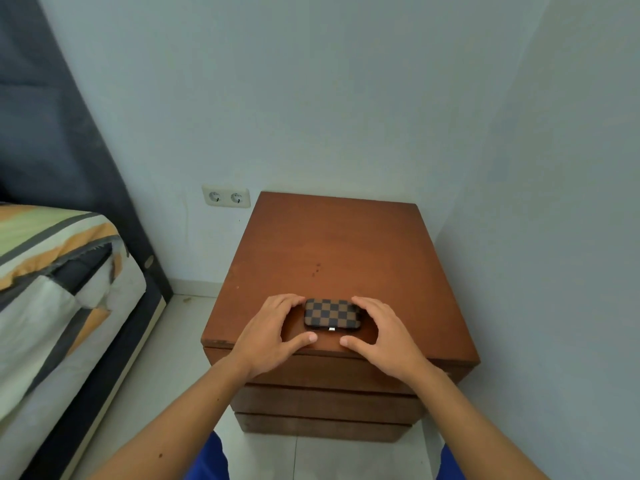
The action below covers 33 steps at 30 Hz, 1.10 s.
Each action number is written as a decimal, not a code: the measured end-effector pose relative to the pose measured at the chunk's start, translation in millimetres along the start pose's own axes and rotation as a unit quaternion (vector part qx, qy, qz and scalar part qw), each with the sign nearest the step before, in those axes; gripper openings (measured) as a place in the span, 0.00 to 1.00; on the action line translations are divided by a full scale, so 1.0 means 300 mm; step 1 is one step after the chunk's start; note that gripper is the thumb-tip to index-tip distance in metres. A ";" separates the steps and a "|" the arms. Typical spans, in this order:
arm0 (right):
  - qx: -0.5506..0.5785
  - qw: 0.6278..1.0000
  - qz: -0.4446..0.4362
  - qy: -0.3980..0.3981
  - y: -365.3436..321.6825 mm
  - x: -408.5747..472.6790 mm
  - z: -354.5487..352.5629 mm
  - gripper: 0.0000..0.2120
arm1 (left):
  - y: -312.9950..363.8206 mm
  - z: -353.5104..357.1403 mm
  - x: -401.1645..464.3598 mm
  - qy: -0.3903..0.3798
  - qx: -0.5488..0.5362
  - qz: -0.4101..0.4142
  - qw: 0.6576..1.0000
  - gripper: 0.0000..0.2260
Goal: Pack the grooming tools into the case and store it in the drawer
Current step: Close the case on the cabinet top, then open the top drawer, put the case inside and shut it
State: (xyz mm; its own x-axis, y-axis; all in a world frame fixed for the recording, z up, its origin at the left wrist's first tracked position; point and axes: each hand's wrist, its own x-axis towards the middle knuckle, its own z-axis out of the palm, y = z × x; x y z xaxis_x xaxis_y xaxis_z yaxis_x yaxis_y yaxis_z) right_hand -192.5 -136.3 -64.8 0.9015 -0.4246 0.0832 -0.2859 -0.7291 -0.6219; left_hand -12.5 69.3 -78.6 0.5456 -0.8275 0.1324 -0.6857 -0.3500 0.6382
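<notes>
Checkered case (331, 314) lies closed on nightstand (346, 244), flanked by left hand (273, 336) and right hand (381, 337), fingers spread, barely touching. Judged light, rigid, slick; best gripped by short ends.

Closed checkered case (332, 314) on nightstand (332, 244), left hand (273, 336) and right hand (384, 337) flanking it.

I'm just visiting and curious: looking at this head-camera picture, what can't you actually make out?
- Inside of the checkered case, head view: lid shut, so any tools are hidden.
- Drawer contents: all three drawer fronts are shut.
- Case's short ends: covered by the fingers of the left hand and right hand, so contact is unclear.
- Small metal clasp: too small to tell if latched.
- Bed: cut by the left edge.
</notes>
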 end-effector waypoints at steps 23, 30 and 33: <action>0.240 0.922 0.268 0.143 0.348 -0.447 -0.035 0.50 | -0.247 -0.022 -0.365 0.099 -0.227 -0.240 0.939 0.36; 0.225 0.925 0.268 0.151 0.334 -0.533 -0.013 0.50 | -0.222 0.016 -0.425 0.151 -0.196 -0.270 0.931 0.28; 0.221 0.928 0.268 0.138 0.322 -0.581 -0.007 0.52 | -0.196 0.034 -0.463 0.162 -0.170 -0.273 0.933 0.27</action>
State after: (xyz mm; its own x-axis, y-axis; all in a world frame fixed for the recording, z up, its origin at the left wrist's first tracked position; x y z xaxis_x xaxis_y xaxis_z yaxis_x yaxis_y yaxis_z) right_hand -378.1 -133.8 -137.7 0.5341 -0.8279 -0.1713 -0.4526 -0.1089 -0.8850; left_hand -52.9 200.3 -142.4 0.9233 -0.3721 -0.0956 -0.1012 -0.4756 0.8738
